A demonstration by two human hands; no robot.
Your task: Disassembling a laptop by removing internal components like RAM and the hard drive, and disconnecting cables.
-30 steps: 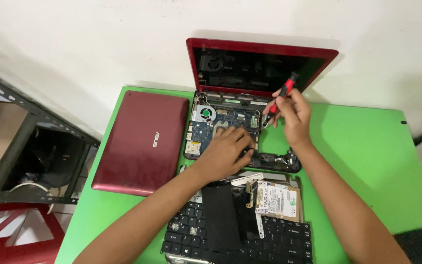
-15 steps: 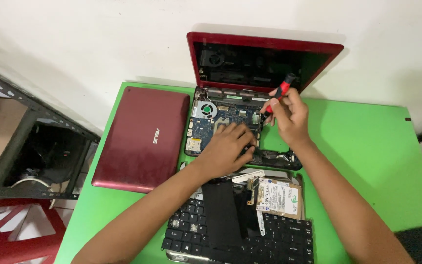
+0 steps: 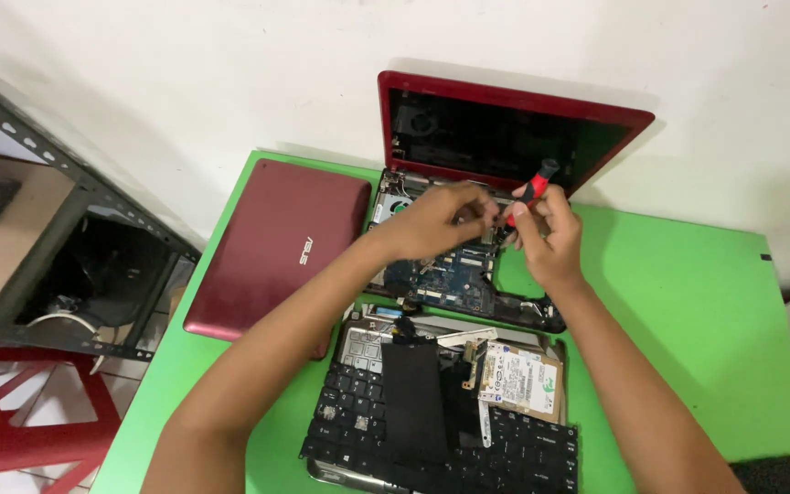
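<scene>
Laptop point(image 3: 468, 265) on the green table point(image 3: 688, 311) is already stripped: keyboard point(image 3: 441, 439) and hard drive point(image 3: 523, 380) lie out front. Your right hand point(image 3: 546, 233) grips a red screwdriver point(image 3: 530, 190); left hand point(image 3: 436, 220) pinches at the bare circuit board point(image 3: 450, 274), which is not yet out.

both bare forearms reach forward from the bottom edge and converge toward the middle. the left hand point(image 3: 432, 220) lies palm down, wrist straight, fingers curled and pinched together at their tips. the right hand point(image 3: 549, 240) sits just beside it, nearly touching, back of the hand up, its fingers closed in a grip, thumb and forefinger raised toward the left fingertips
</scene>
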